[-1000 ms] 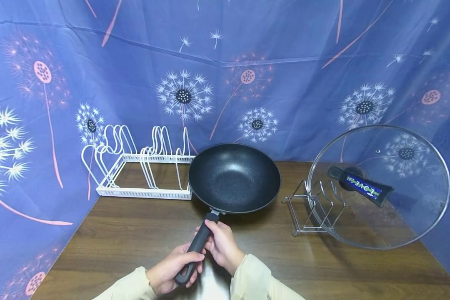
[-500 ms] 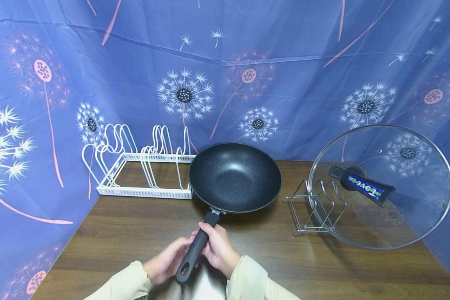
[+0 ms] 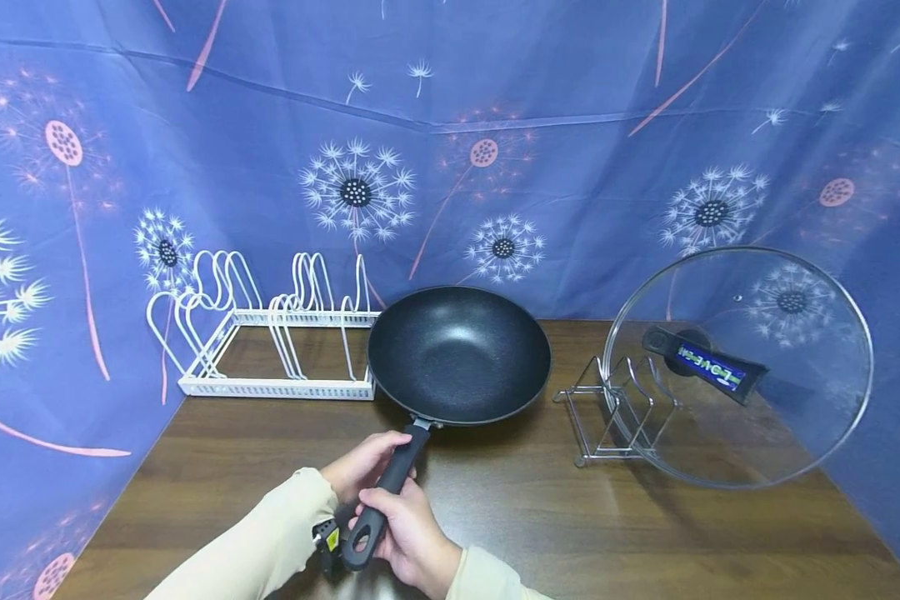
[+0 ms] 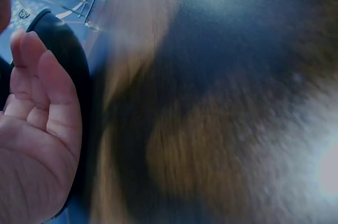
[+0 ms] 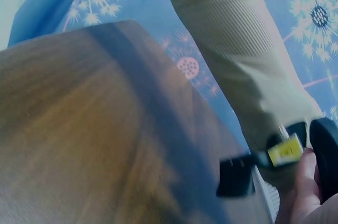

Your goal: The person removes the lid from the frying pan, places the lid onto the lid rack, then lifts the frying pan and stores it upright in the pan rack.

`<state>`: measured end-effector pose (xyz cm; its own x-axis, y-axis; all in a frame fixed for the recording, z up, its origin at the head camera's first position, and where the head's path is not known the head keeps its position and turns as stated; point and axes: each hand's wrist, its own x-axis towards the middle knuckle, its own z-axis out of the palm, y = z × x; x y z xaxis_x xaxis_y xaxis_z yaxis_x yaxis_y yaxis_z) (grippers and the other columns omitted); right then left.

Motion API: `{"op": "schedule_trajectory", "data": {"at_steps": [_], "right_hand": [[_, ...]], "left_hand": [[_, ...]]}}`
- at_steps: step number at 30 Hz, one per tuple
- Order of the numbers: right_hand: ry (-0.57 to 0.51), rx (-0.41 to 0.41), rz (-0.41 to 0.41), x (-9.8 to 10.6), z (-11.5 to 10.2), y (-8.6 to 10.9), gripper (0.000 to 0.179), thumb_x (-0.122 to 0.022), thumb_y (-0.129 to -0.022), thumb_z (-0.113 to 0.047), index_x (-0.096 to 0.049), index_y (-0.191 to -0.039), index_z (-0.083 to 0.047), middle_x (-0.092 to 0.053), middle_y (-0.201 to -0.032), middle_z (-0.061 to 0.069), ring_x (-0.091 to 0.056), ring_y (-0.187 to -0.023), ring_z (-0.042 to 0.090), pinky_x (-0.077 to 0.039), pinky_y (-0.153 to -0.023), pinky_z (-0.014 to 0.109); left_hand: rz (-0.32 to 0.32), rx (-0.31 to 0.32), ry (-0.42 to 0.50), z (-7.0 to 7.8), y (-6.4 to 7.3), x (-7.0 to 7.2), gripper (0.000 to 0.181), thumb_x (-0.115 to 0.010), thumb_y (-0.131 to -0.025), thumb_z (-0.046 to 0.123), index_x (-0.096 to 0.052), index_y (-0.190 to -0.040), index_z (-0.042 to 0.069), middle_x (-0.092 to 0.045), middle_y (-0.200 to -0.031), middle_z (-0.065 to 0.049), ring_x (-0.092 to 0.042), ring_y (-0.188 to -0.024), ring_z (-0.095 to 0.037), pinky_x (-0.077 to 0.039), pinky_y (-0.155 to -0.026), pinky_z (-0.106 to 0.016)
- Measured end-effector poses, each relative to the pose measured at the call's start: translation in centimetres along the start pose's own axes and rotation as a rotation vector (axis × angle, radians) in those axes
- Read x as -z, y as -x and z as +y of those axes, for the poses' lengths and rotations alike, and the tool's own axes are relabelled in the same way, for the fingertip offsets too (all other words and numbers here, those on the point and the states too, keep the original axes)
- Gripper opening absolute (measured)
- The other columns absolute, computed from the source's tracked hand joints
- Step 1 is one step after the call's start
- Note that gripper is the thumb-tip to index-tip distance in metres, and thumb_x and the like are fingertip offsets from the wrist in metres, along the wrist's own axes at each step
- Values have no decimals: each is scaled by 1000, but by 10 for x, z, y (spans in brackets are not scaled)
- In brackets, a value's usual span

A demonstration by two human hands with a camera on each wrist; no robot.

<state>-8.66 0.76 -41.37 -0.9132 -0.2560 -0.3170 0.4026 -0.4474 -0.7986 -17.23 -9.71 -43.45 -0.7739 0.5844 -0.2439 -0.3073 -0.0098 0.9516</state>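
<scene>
A black wok [image 3: 457, 358] rests mid-table in the head view, its bowl facing up and its long handle [image 3: 396, 475] pointing toward me. My left hand [image 3: 363, 465] grips the handle's upper part near the bowl, thumb on top and fingertips showing on the far side. Lower down, by the hanging hole, my right hand [image 3: 412, 533] holds the handle with its thumb across it. The left wrist view shows a hand's palm [image 4: 39, 134] beside the dark wok. In the right wrist view, part of my right hand [image 5: 311, 192] shows against the black handle.
Left of the wok, close to its rim, stands a white wire rack [image 3: 277, 387] with upright loops. To the right, a chrome rack [image 3: 607, 454] holds a large tilted glass lid [image 3: 787, 433] with a black labelled knob. A blue dandelion-print cloth [image 3: 592, 167] hangs behind the table [image 3: 540, 533].
My left hand let go of the handle's lower end and moved up it near the bowl. My right hand slid down to the end. The wok stays put.
</scene>
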Motion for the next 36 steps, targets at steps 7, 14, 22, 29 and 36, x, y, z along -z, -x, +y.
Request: {"op": "schedule_trajectory", "data": {"at_steps": [7, 14, 22, 29, 36], "right_hand": [[-12, 80, 62, -10, 8, 7, 54, -58, -82, -3, -26, -124, 3, -53, -89, 8, -57, -58, 9, -49, -51, 22], [-9, 245, 122, -9, 12, 7, 70, -62, -80, 3, -16, -133, 9, -52, -96, 12, -55, -67, 14, -45, -51, 23], [33, 231, 98, -3, 10, 15, 76, -60, -73, 10, -12, -131, 6, -50, -66, 6, -48, -38, 7, -43, -36, 21], [119, 254, 110, 9, 12, 17, 85, -52, -62, 12, -7, -134, 9, -47, -65, 6, -47, -38, 8, -44, -39, 18], [166, 282, 51, 19, 11, 20, 87, -52, -65, 13, -3, -137, 7, -48, -56, 3, -50, -38, 7, -42, -39, 17]], "left_hand": [[-27, -72, -13, -3, -9, -8, 19, -45, -92, 22, -58, -89, 10, -62, -68, 4, -54, -60, -7, -43, -59, -20], [30, -58, 58, -5, -17, -23, 7, -52, -86, 19, -53, -81, 15, -61, -64, 6, -54, -57, -5, -45, -58, -21], [74, -33, 103, -5, -21, -32, 7, -55, -83, 13, -53, -77, 13, -59, -59, 5, -52, -52, -4, -43, -53, -20], [89, -61, 30, -6, -23, -40, 4, -55, -80, 9, -51, -79, 10, -55, -57, 5, -51, -51, -5, -41, -52, -19], [58, -142, 30, -4, -25, -45, 7, -56, -79, 6, -51, -82, 9, -55, -57, 4, -53, -51, -4, -43, -52, -18]]}}
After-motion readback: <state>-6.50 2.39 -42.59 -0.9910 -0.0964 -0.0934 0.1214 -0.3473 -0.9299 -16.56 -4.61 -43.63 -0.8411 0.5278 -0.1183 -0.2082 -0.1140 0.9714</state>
